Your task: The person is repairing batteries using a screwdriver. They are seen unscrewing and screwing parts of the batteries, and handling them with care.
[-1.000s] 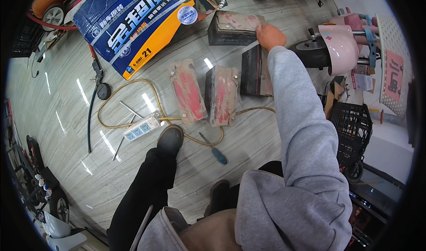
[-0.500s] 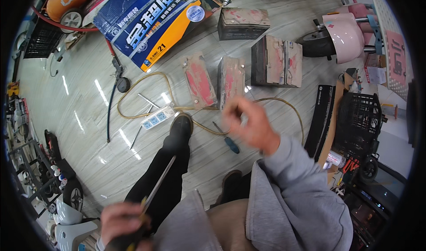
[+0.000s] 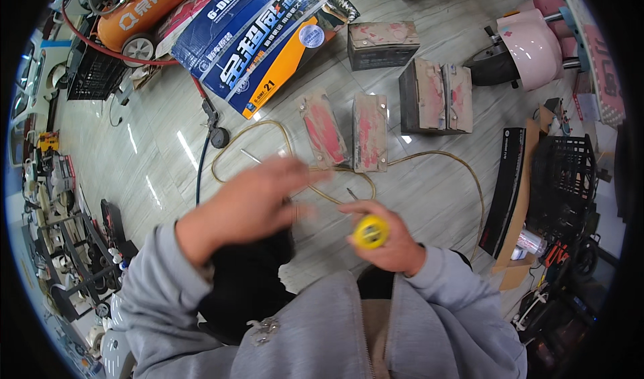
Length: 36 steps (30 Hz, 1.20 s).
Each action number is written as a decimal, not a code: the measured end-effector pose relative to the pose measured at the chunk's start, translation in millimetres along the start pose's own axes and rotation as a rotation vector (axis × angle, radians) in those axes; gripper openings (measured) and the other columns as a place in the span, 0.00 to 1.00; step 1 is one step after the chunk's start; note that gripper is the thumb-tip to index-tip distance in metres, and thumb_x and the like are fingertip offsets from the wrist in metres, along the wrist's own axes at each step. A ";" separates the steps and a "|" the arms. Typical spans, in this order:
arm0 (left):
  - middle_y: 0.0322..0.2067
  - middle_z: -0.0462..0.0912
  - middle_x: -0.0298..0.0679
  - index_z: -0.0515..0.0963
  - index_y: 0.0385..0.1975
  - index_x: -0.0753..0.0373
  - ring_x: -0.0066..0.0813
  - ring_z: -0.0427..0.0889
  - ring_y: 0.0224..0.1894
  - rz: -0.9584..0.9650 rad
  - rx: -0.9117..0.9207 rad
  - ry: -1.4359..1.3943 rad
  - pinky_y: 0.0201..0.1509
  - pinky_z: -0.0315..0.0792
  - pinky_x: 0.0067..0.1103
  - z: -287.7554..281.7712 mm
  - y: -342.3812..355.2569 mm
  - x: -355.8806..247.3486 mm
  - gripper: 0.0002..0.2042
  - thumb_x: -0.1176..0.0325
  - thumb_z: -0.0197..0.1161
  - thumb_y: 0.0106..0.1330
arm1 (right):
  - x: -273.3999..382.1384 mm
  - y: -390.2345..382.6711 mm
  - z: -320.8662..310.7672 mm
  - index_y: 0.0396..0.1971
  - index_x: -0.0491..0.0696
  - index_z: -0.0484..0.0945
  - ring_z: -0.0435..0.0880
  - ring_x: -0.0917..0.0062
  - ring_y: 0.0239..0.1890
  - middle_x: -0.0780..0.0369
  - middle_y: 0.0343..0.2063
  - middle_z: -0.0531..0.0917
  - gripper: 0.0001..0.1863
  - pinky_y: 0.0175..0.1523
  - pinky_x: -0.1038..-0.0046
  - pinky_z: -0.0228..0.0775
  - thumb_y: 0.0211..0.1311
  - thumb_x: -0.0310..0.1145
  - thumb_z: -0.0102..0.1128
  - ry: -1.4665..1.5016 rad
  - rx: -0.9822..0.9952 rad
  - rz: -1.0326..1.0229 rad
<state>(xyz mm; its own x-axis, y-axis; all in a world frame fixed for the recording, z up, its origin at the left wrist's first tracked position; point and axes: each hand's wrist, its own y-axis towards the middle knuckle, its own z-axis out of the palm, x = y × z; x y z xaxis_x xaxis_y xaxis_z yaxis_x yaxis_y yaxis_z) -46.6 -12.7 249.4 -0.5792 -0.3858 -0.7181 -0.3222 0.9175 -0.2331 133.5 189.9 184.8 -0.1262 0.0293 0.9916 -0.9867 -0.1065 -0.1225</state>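
My right hand is closed round a screwdriver, whose round yellow handle end faces up. Its shaft is out of sight below the hand. To the left, my left hand is empty, its fingers stretched apart and smeared by motion. Beyond both hands, two dusty batteries with worn red tops stand side by side: the left battery and the right battery. A thin metal tip shows on the floor just past my right hand. The power strip is hidden behind my left hand.
A yellowish hose curves across the floor. More dusty batteries stand farther back, near a large blue carton. An orange air compressor is at far left, a pink scooter at far right, and a black crate at right.
The screwdriver has passed from my left hand to my right. My left hand has moved up and forward, fingers now spread. My right hand has come lower and closed round the handle.
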 end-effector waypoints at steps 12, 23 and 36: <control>0.66 0.62 0.44 0.70 0.63 0.35 0.47 0.61 0.67 0.164 -0.218 0.666 0.70 0.54 0.40 67.4 94.6 181.7 0.24 0.48 0.58 0.66 | 3.2 -96.5 4.7 0.40 0.43 0.76 0.70 0.87 0.27 0.69 0.26 0.74 0.06 0.35 0.82 0.63 0.65 0.26 0.56 0.071 -0.969 0.370; 0.63 0.67 0.42 0.74 0.60 0.47 0.45 0.63 0.66 -0.006 -0.499 0.810 0.69 0.55 0.41 54.6 117.6 206.2 0.22 0.52 0.57 0.67 | 20.2 -101.2 39.5 0.41 0.42 0.73 0.71 0.84 0.29 0.64 0.32 0.75 0.07 0.35 0.80 0.63 0.65 0.26 0.56 0.043 -1.243 0.187; 0.70 0.51 0.58 0.52 0.71 0.64 0.56 0.50 0.72 0.101 -0.318 0.406 0.73 0.45 0.47 113.1 116.2 145.1 0.57 0.40 0.74 0.44 | 21.2 -79.5 34.3 0.36 0.42 0.77 0.68 0.90 0.27 0.70 0.25 0.74 0.03 0.33 0.83 0.59 0.64 0.24 0.56 -0.033 -1.129 0.352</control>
<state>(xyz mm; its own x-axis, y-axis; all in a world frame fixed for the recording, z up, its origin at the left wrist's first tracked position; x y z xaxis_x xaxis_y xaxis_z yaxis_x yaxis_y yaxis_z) -83.4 48.8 43.9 -0.8422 -0.3616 -0.3999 -0.4252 0.9015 0.0802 212.8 164.8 216.9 -0.4228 0.1463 0.8943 -0.4316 0.8353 -0.3406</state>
